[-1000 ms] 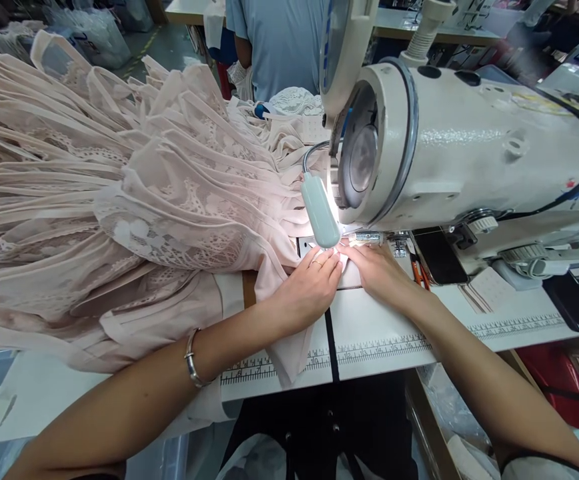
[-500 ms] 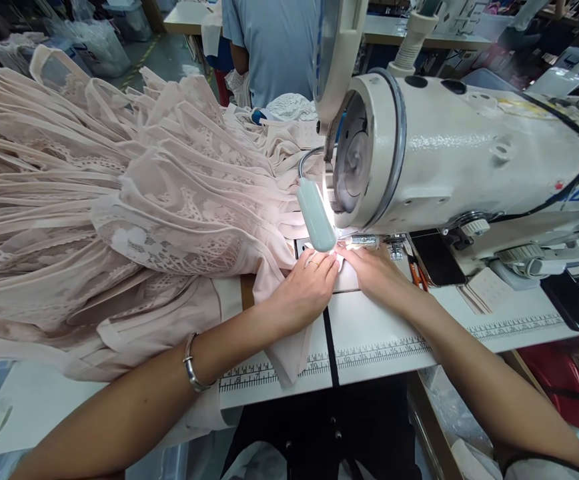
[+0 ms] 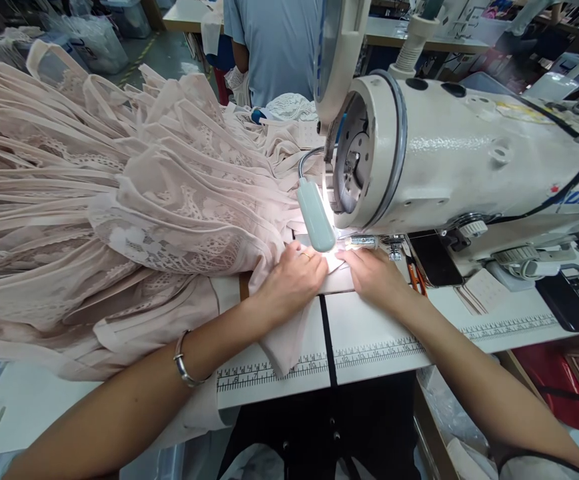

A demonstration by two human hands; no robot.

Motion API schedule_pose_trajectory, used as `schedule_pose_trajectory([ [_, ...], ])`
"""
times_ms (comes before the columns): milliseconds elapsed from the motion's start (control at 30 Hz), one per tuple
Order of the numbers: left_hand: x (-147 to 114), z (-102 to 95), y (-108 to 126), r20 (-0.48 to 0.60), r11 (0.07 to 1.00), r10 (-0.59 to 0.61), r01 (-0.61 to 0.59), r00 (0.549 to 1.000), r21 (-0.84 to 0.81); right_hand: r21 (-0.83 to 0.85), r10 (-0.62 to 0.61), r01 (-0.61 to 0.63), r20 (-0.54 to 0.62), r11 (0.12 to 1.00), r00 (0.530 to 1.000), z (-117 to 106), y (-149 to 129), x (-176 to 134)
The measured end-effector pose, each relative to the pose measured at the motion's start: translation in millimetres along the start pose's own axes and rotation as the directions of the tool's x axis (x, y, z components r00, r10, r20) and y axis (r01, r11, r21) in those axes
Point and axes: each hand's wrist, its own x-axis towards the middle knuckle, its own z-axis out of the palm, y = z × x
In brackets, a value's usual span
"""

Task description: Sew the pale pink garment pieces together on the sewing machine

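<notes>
The sewing machine (image 3: 459, 153) has its lit needle area largely hidden behind a small pale-green lamp (image 3: 316, 217). Just in front of it, a pale pink garment piece (image 3: 333, 262) lies on the machine bed. My left hand (image 3: 297, 277), with a ring on one finger, is closed on the left side of this fabric, fingers curled. On its right edge my right hand (image 3: 373, 275) pinches the cloth between thumb and fingers. A loose end of pink fabric (image 3: 287, 347) hangs from under my left hand toward the table's front edge.
A large heap of pink lace garments (image 3: 169, 193) covers the left side. Right of my hands lie orange-handled snips (image 3: 414, 275), a dark phone (image 3: 434, 259) and another dark device (image 3: 567, 300). A ruler strip (image 3: 379, 353) runs along the table front. Beyond sits a person in blue (image 3: 279, 53).
My left hand has shifted slightly left and its fingers have curled more, so the two hands are farther apart. The machine's handwheel end, blurred before, now looks sharp.
</notes>
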Motion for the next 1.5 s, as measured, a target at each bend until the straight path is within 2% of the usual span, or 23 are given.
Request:
schedule_pose_trajectory([
  [133, -4.9, 0.8, -17.8, -0.029, 0.999, 0.016, -0.017, 0.999, -0.031, 0.053, -0.124, 0.129, -0.086, 0.990, 0.989, 6.1, 1.8, -7.9],
  [333, -2.3, 0.7, -17.0, -0.049, 0.998, 0.034, -0.037, 0.998, -0.043, 0.055, -0.226, 0.245, -0.232, 0.968, 0.946, 10.2, 7.5, -10.0],
  [467, 2.9, -0.5, -16.0, 0.037, 0.996, 0.063, -0.060, 0.997, -0.072, 0.088, -0.215, 0.258, -0.337, 0.962, 0.917, 10.1, 7.8, -10.0],
  [567, 2.7, 0.3, -17.8, 0.093, 0.991, 0.001, 0.011, 0.996, -0.135, 0.114, -0.166, 0.224, -0.381, 0.968, 0.910, 9.1, 6.7, -10.0],
  [700, -0.3, 7.2, -24.0, 0.069, 0.960, -0.079, 0.095, 0.994, -0.264, 0.134, -0.141, 0.206, -0.381, 0.969, 0.914, 7.6, 5.6, -9.5],
  [833, 1.0, 13.1, -30.8, 0.064, 0.917, -0.051, 0.072, 0.997, -0.393, 0.150, -0.141, 0.214, -0.388, 0.965, 0.911, 7.0, 5.0, -8.9],
  [933, 4.1, 14.9, -30.5, 0.017, 0.932, -0.002, 0.009, 1.000, -0.362, 0.156, -0.142, 0.221, -0.404, 0.963, 0.904, 6.8, 4.7, -8.4],
  [1033, 5.1, 17.6, -27.8, -0.009, 0.939, -0.063, 0.057, 0.998, -0.340, 0.157, -0.134, 0.209, -0.386, 0.965, 0.912, 6.3, 5.2, -8.4],
  [1200, 1.6, 24.7, -33.8, 0.004, 0.900, -0.102, 0.095, 0.995, -0.425, 0.150, -0.137, 0.209, -0.387, 0.966, 0.912, 6.1, 5.8, -9.0],
  [1267, 1.1, 27.8, -38.0, -0.024, 0.894, -0.061, 0.044, 0.998, -0.447, 0.163, -0.135, 0.217, -0.408, 0.962, 0.903, 6.3, 5.3, -8.8],
  [1367, 2.1, 31.1, -39.7, -0.121, 0.899, 0.054, -0.101, 0.991, -0.426, 0.186, -0.124, 0.219, -0.421, 0.958, 0.899, 6.3, 4.3, -8.5],
  [1500, 3.3, 29.6, -31.9, -0.195, 0.924, 0.116, -0.178, 0.974, -0.339, 0.195, -0.104, 0.186, -0.366, 0.963, 0.925, 6.3, 3.8, -9.3],
])
